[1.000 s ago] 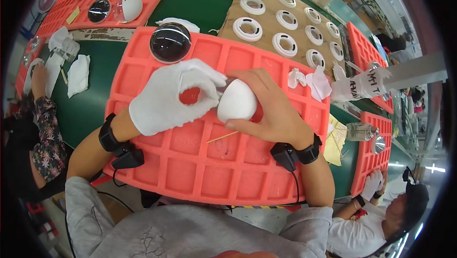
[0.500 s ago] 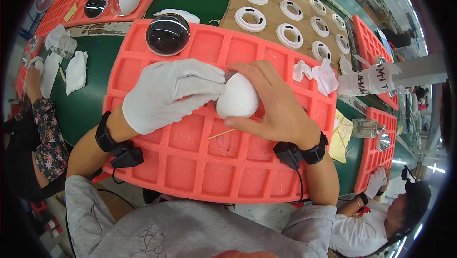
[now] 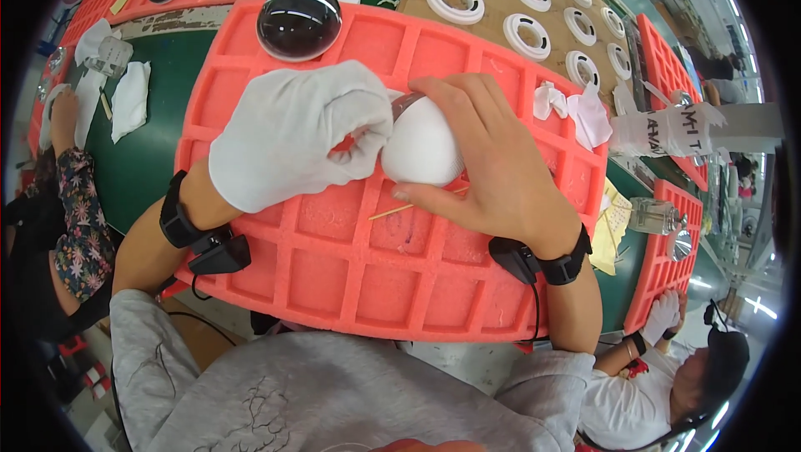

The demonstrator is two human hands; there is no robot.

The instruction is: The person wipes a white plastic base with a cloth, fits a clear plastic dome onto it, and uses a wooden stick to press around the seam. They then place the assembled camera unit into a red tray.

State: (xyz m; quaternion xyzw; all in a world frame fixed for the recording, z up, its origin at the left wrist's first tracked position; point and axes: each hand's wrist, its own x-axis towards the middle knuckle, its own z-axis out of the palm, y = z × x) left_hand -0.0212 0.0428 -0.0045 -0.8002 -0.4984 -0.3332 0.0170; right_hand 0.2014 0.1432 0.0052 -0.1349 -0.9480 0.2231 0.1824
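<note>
Hands meet on white dome over red tray

Left hand, in a white glove, is curled nearly shut; its fingertips press on the left side of the dome, and I cannot tell if they pinch something small. Dome sits between both hands, touching each, above the tray. Its long axis runs up-left to down-right, dark rim toward the glove. Right hand, bare, wraps it half open from the right and carries it. A thin stick lies just below. A dark dome rests beyond the left hand.
</note>
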